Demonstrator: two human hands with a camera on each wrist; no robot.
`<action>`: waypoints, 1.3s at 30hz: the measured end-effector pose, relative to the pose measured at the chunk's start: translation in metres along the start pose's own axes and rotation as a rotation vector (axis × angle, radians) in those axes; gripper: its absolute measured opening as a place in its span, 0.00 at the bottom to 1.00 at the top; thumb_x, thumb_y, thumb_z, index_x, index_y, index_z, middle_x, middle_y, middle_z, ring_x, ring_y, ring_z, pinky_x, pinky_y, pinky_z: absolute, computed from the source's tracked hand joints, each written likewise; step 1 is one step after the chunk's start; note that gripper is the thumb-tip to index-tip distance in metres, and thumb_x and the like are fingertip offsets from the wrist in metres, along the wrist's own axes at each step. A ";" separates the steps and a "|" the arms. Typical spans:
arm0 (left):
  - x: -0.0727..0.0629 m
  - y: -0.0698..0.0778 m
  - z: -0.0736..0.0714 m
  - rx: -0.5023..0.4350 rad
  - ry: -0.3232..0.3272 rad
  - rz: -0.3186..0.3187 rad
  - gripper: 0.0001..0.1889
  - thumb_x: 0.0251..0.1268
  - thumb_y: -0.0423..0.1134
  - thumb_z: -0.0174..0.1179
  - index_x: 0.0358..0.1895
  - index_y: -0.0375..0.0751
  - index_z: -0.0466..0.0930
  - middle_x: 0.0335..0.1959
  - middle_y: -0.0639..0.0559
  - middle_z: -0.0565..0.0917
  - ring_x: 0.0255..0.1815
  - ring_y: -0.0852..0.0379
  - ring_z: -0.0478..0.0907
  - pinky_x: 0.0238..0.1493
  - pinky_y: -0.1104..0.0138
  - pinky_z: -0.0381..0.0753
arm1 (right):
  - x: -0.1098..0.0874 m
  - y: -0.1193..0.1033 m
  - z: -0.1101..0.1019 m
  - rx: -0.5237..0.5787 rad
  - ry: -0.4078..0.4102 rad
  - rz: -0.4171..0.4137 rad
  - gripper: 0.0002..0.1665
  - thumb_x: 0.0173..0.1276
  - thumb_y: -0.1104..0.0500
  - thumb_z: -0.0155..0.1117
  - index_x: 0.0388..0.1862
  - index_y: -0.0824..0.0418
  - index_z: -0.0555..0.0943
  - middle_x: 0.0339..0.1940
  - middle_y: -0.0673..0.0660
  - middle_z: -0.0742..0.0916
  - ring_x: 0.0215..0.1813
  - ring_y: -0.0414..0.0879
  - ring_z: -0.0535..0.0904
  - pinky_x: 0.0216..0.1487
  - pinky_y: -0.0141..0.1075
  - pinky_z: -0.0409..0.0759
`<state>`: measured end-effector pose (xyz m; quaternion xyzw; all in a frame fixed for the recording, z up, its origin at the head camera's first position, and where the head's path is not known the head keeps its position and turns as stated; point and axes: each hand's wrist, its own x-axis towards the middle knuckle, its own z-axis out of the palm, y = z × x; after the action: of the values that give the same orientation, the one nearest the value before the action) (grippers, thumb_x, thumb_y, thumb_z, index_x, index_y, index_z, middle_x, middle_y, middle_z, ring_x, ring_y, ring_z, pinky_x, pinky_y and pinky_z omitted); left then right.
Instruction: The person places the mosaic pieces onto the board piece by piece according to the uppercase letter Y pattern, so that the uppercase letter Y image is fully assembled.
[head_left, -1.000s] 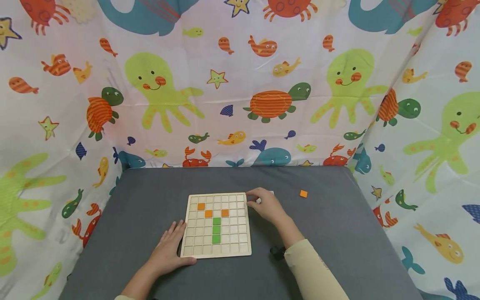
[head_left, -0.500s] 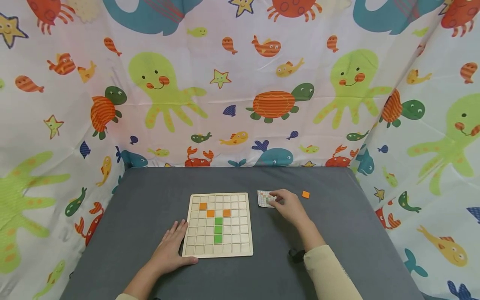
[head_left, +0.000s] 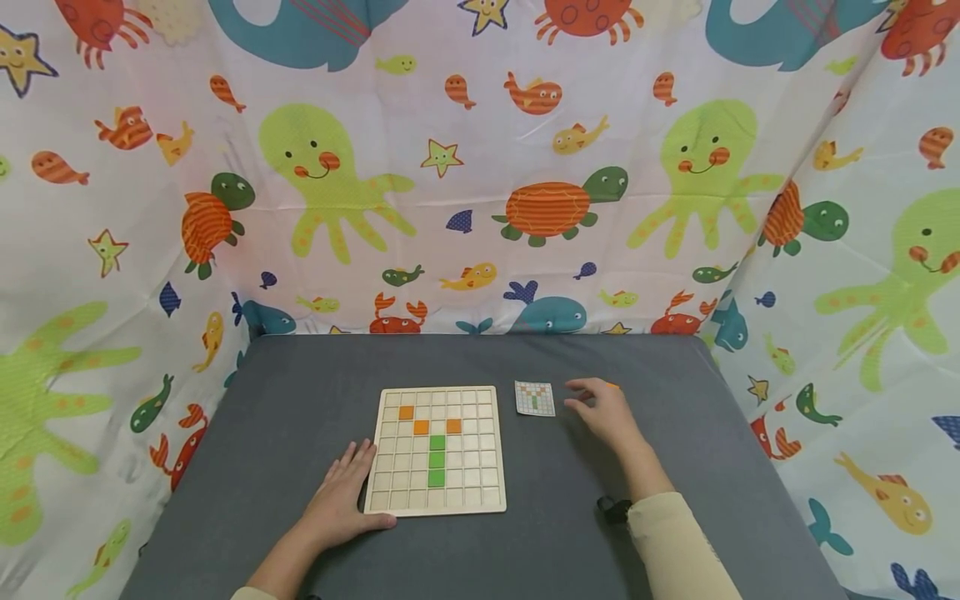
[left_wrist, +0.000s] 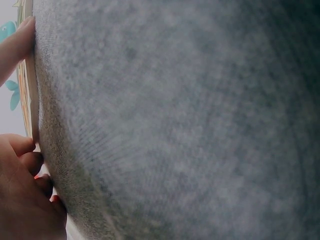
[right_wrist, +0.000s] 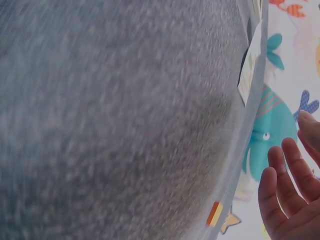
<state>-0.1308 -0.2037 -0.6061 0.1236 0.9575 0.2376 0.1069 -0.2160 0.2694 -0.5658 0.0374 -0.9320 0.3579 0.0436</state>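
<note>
A square wooden grid board [head_left: 465, 479] lies on the grey table, with three orange and three green square tiles set in its cells. My left hand [head_left: 339, 498] rests at the board's left side, fingers along the edge and thumb at the near left corner. To the right of the board lies a small printed card [head_left: 534, 398] with a grid pattern. My right hand [head_left: 609, 414] hovers just right of the card, its fingers loosely bent around nothing. Behind it a loose orange tile [right_wrist: 215, 214] lies on the cloth, mostly hidden by the hand in the head view.
A grey cloth [head_left: 330, 367] covers the table. Behind it and along both sides hangs a white curtain [head_left: 480, 275] printed with sea animals. A dark band [head_left: 613, 510] shows at my right wrist by the beige sleeve [head_left: 678, 542].
My right hand has moved right from the board's top right corner, past the card, toward the loose orange tile. The card now lies uncovered. My left hand has stayed at the board.
</note>
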 end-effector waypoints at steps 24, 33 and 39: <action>0.002 -0.004 0.004 -0.007 0.004 0.018 0.71 0.37 0.77 0.70 0.82 0.39 0.48 0.83 0.41 0.51 0.84 0.38 0.43 0.79 0.39 0.48 | 0.010 0.049 -0.030 -0.047 -0.010 0.199 0.24 0.70 0.58 0.69 0.63 0.64 0.80 0.58 0.68 0.82 0.57 0.62 0.80 0.59 0.58 0.79; 0.002 -0.006 0.006 -0.009 0.008 0.016 0.72 0.37 0.79 0.69 0.82 0.39 0.48 0.83 0.41 0.52 0.84 0.38 0.44 0.78 0.39 0.48 | 0.016 0.061 -0.035 -0.089 -0.032 0.217 0.24 0.69 0.59 0.70 0.62 0.65 0.80 0.59 0.69 0.81 0.58 0.65 0.79 0.58 0.60 0.78; 0.001 -0.004 0.003 -0.008 0.009 0.014 0.71 0.37 0.77 0.70 0.82 0.39 0.49 0.83 0.41 0.52 0.84 0.37 0.44 0.78 0.38 0.48 | 0.019 0.071 -0.030 -0.095 -0.046 0.239 0.28 0.70 0.60 0.69 0.66 0.66 0.77 0.63 0.70 0.80 0.63 0.66 0.77 0.61 0.60 0.77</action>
<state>-0.1320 -0.2055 -0.6112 0.1288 0.9561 0.2430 0.1012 -0.2407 0.3419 -0.5888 -0.0676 -0.9464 0.3152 -0.0189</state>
